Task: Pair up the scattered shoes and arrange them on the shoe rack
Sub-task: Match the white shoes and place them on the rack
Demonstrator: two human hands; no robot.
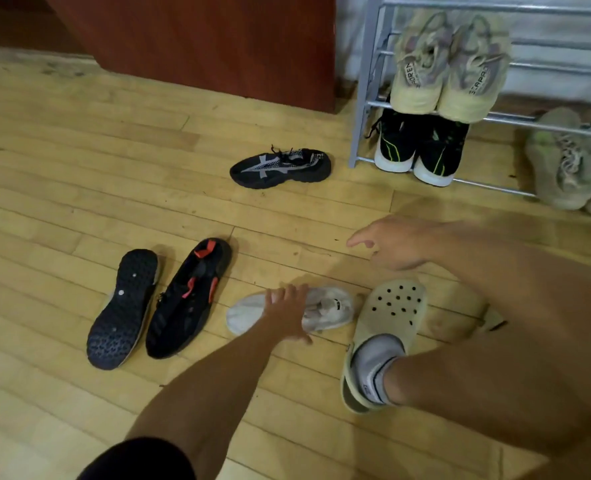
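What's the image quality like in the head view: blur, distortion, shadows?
Head view: right hand and forearm smeared by motion blur; left hand on the white shoe sharper. Wide-angle bend shows in the floor planks and leaning rack. Lighting is soft and warm, with a faint shadow under the right arm and no glare. The beige shoes at the right edge are soft.

Pale wood-plank floor (79, 140); reddish-brown wooden cabinet (218, 43) against it; white wall (349, 36) behind.
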